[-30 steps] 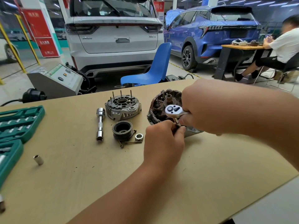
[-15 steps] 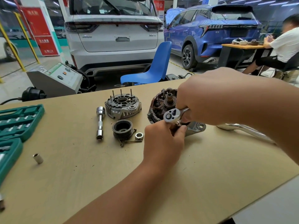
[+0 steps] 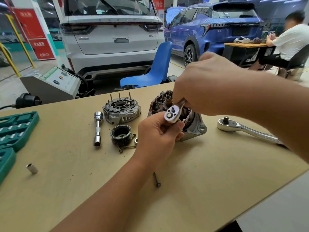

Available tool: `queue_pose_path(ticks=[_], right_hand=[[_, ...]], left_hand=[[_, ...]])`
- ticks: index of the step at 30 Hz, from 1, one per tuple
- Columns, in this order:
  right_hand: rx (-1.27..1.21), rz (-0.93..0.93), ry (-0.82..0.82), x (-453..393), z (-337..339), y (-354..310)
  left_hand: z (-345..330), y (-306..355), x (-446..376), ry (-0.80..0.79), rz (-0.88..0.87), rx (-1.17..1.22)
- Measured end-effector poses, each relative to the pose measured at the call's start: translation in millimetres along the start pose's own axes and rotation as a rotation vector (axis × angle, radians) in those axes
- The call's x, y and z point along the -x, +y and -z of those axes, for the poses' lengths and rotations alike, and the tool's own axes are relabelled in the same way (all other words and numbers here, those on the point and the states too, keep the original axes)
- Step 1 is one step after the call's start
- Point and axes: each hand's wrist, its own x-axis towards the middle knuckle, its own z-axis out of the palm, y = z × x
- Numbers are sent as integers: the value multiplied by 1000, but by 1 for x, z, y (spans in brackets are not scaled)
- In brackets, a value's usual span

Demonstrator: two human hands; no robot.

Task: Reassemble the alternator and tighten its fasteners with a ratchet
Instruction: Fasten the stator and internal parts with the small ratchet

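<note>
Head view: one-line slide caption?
Right hand works a small ratchet on the alternator body; left hand steadies its head.

Right hand (image 3: pixel 207 84) grips small ratchet (image 3: pixel 173 113) over alternator body (image 3: pixel 192 124); left hand (image 3: pixel 158 133) pinches beneath its head. Larger ratchet (image 3: pixel 247 129) lies on table (image 3: pixel 217 173) to the right.

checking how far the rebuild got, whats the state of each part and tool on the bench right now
alternator body: open, windings exposed, cover off
end cover: lying apart on the table, studs pointing up
pulley: off, lying on the table
small ratchet: head over the alternator body, gripped by the right hand
left hand: fingers curled just under the ratchet head
big ratchet: lying unused
loose bolt: not fitted
</note>
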Motion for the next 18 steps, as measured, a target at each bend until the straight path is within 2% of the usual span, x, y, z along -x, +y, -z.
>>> queue_pose_path(ticks=[1,3,6,7,8,10,12,16,18], right_hand=[[-10,-21,33,1,-5,1],[-82,-15,-5,7,-7,-3],[-242,24,-232,15,-3,-12],[-260,22,-253,15,-3,-11],[-247,10,-220,15,-4,-8],[-173,-34,5,15,-3,-2],[-149,-63,103,14,-4,1],[-188,-13,2,11,-5,-4],[-184,-28,7,14,-4,-1]], left_hand=[[1,0,0,-4,-2,2],[1,1,1,-16,-19,3],[1,1,2,-36,-53,-17],[1,1,1,-48,-52,-22],[2,1,1,-59,-35,-17],[6,1,-1,-82,4,17],[11,0,-2,-95,10,27],[10,-1,1,-19,-27,14],[10,-1,0,-25,-24,14]])
